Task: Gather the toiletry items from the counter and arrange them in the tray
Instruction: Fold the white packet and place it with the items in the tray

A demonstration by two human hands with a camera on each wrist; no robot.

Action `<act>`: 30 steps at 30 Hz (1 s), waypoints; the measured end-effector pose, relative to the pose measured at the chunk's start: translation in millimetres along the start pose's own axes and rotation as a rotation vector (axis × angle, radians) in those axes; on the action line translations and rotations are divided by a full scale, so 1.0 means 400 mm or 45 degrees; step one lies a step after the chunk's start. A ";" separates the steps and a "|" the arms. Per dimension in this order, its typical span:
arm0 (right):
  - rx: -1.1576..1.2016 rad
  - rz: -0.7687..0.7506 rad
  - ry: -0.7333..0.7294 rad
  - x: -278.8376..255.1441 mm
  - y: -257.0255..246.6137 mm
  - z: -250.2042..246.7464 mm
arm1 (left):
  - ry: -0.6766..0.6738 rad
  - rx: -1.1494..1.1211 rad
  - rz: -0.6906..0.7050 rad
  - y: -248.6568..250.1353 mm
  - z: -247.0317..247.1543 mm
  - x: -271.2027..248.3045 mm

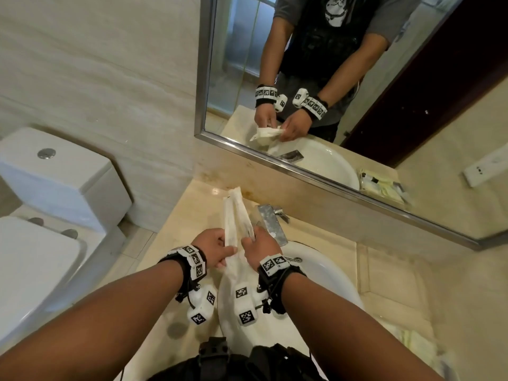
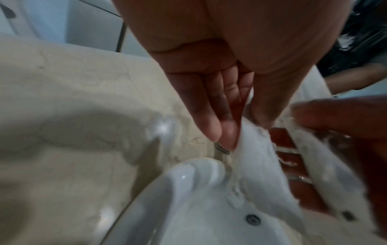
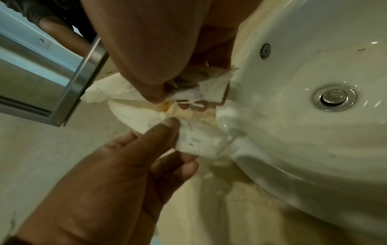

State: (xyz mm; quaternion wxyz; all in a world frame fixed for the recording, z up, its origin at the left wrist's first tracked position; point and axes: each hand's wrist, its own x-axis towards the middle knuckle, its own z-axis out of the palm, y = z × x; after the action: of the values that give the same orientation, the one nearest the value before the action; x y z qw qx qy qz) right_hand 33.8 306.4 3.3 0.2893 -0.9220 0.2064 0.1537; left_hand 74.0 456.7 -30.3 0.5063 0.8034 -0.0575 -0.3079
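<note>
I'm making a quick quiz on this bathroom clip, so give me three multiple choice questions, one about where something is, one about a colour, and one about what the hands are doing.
1. Where is the toilet relative to the sink?
A. To its left
B. To its right
C. Behind the mirror

2. What colour is the wrapper the hands work on?
A. Red
B. Whitish
C. Black

3. What is the state of the two hands?
A. Both lie flat on the counter
B. Only one touches the wrapper
C. Both pinch the wrapper

Answers:
1 A: the toilet stands left of the sink in the head view.
2 B: the wrapper is pale white.
3 C: the left hand and the right hand each pinch the wrapper above the sink, near the faucet.
</note>
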 end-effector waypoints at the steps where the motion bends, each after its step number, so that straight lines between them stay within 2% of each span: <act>1: 0.004 -0.003 -0.017 -0.008 0.002 0.001 | -0.014 -0.031 0.009 0.014 0.011 -0.006; 4: 0.020 -0.009 -0.044 -0.032 0.018 0.001 | -0.080 -0.070 0.049 0.034 0.048 -0.020; 8: 0.095 -0.051 -0.067 -0.065 0.055 -0.018 | -0.151 0.035 0.109 0.045 0.087 -0.042; 13: -0.033 -0.026 -0.101 -0.095 0.116 -0.052 | -0.210 0.592 0.337 0.074 0.104 -0.060; 15: -0.108 0.004 -0.084 -0.105 0.143 -0.073 | -0.124 0.841 0.381 0.100 0.108 -0.058; 18: -0.154 0.052 -0.103 -0.121 0.189 -0.105 | 0.188 0.892 0.420 0.147 0.109 -0.059; 19: -0.173 0.065 -0.136 -0.130 0.204 -0.118 | 0.237 0.931 0.443 0.153 0.114 -0.056; 21: -0.238 0.041 -0.228 -0.153 0.242 -0.142 | 0.136 1.127 0.497 0.170 0.132 -0.056; 23: -0.300 -0.023 -0.284 -0.182 0.280 -0.169 | -0.096 1.281 0.537 0.201 0.167 -0.069; 26: -0.421 -0.125 -0.319 -0.216 0.343 -0.208 | -0.380 1.450 0.438 0.247 0.240 -0.096; 30: -0.472 -0.132 -0.343 -0.257 0.441 -0.261 | -0.494 1.463 0.417 0.267 0.356 -0.127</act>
State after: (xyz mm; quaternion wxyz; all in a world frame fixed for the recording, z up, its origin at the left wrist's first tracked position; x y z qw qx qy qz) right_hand -121.1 142.1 44.0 0.1473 -0.9399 0.0867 0.2957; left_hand -21.9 315.1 40.1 0.0147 0.8575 -0.4270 -0.2865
